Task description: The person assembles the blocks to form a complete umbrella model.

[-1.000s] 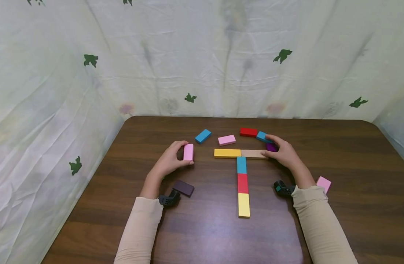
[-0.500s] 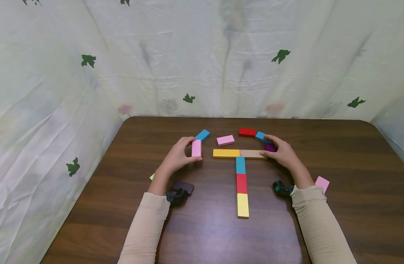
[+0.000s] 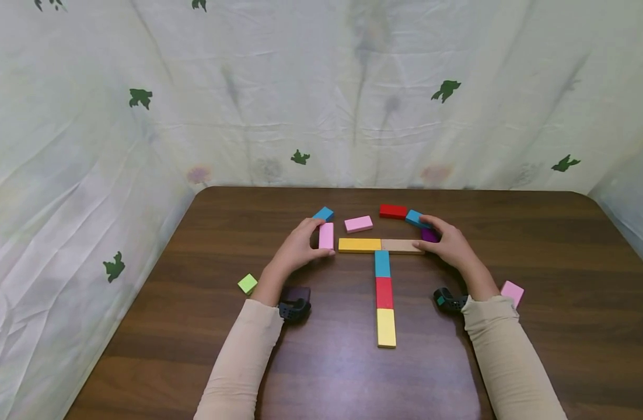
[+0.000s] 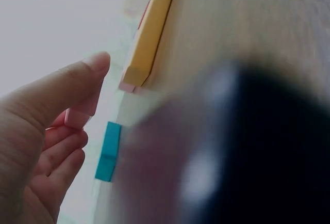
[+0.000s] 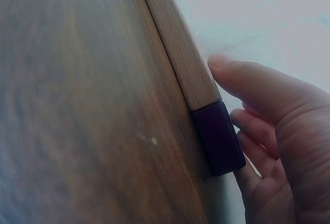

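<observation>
My left hand [image 3: 296, 248] pinches a pink block [image 3: 326, 235] between thumb and fingertips, close to the left end of an orange-yellow block [image 3: 359, 245]. That block meets a plain wood block [image 3: 397, 247] in a crosswise row. A purple block [image 5: 219, 139] continues the row on the right. Around the purple block lies my right hand [image 3: 453, 245], thumb at the wood block's end, fingers beyond, without a grip on it. Below the row's middle, a blue block [image 3: 382, 263], a red block [image 3: 384, 293] and a yellow block [image 3: 386, 328] form a stem.
Behind the row lie another pink block [image 3: 358, 224], a red block [image 3: 393, 211] and a blue block [image 3: 413, 218]. Another blue block [image 3: 324, 213] is behind my left fingers. A green block [image 3: 247, 284], a dark block [image 3: 299, 293] and a pink block [image 3: 512, 293] lie nearer the forearms.
My left hand has carried the pink block rightward to the orange-yellow block's left end, and the green block has come into view behind the forearm. The right hand has stayed in place.
</observation>
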The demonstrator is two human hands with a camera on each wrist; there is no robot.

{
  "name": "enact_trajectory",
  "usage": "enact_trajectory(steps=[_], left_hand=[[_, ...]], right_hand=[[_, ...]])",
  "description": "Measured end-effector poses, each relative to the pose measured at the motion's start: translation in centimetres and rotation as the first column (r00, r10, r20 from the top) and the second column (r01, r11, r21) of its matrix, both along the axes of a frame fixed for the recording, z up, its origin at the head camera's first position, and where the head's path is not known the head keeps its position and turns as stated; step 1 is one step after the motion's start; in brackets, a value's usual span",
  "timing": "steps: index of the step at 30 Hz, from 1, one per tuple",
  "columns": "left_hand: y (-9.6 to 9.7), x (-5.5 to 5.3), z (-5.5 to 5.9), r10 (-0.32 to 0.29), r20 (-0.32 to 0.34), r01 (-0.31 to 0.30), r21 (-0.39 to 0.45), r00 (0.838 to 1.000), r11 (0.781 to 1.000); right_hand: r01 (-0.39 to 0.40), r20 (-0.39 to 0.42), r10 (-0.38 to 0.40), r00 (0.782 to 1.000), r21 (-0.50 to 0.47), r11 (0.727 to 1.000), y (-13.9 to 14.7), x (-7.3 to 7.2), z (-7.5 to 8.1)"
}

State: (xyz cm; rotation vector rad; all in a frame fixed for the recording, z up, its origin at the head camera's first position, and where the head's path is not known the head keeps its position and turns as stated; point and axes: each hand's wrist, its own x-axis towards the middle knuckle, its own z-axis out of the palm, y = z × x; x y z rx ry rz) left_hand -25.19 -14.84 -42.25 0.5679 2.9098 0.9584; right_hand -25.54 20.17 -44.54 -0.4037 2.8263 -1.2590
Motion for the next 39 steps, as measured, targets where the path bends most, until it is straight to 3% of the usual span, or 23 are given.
enact_trajectory(steps=[18, 33, 39], left_hand=[[0.8, -1.1, -2.1, -0.017, 0.001, 0.017, -0.047, 1.000, 0.999], [1.0, -1.2, -2.1, -0.030, 0.035, 0.033, -0.092, 0.999, 0.995], [1.1, -1.2, -2.1, -0.039, 0.021, 0.041, -0.101, 0.999, 0.994]], right_hand=[[0.003, 0.015, -0.003, 1.000, 0.002, 1.000, 0.0, -0.1, -0.1], [0.003, 0.023, -0.003, 1.000, -0.006, 1.000, 0.1, -0.2, -0.2], [0.003, 0.024, -0.003, 1.000, -0.009, 1.000, 0.1, -0.2, -0.2]])
